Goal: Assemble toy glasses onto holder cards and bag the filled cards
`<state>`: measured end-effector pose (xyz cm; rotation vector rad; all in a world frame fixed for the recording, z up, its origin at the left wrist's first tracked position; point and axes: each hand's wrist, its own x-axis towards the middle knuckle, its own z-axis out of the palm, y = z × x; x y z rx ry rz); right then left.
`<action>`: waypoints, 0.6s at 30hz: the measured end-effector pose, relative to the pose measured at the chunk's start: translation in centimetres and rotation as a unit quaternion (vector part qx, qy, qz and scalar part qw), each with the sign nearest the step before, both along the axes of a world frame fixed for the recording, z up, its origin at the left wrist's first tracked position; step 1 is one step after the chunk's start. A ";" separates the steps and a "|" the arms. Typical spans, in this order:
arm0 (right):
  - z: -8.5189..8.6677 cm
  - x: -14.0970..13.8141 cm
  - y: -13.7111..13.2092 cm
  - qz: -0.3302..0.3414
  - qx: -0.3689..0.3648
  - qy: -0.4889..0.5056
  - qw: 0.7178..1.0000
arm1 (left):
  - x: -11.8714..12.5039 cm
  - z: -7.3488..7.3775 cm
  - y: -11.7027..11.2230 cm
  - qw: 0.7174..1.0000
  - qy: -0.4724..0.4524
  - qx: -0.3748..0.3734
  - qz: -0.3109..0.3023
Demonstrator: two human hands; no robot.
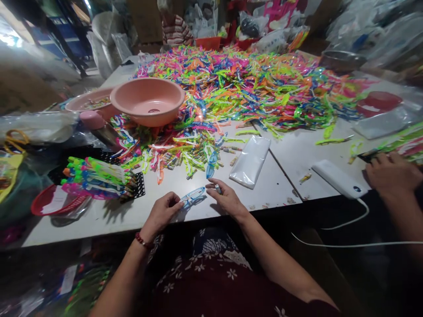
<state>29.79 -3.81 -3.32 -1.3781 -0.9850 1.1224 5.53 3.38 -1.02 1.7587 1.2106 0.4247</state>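
Note:
My left hand [161, 212] pinches one end of a light-blue, see-through plastic piece [193, 197] with a white strip along it, held just over the table's front edge. Close to its other end is my right hand [229, 201], fingers curled around a small pale cylinder [218, 189]. What kind of part this is, I cannot make out. Just beyond my hands lies another blue plastic piece [212, 164], at the edge of a scatter of short, patterned sticks [172, 158] and neon pieces. A white pack in clear film [251, 162] rests to the right.
A large heap of neon plastic pieces [251, 83] covers the table's back. A pink basin [148, 99] stands left, behind a standing bundle of pieces [99, 178] and a red basket [54, 200]. To the right are a white power bank [339, 178] with a cable and another person's hand [393, 171].

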 end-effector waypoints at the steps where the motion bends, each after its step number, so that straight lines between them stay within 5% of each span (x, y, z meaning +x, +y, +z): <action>1: 0.3 -0.4 0.2 0.023 0.007 0.007 1.000 | -0.7 0.2 -0.2 0.999 -0.036 -0.022 -0.003; 3: 0.9 -1.3 0.5 0.057 0.015 0.013 0.998 | -1.5 0.8 -0.5 0.993 -0.104 -0.041 0.030; 5: 1.6 -2.4 0.5 0.058 0.018 0.017 0.998 | -1.3 1.3 -1.1 0.971 -0.198 -0.033 0.126; 9: 2.2 -4.6 0.1 0.016 0.018 0.032 0.999 | 1.1 1.5 -3.2 0.844 -0.414 -0.094 0.328; 12: 2.0 -5.9 -0.4 0.031 0.022 0.011 0.999 | 3.3 1.2 -4.7 0.813 -0.443 -0.203 0.320; 18: 2.1 -6.4 -1.6 0.077 0.040 -0.017 0.996 | 4.2 0.7 -4.8 0.778 -0.467 -0.260 0.331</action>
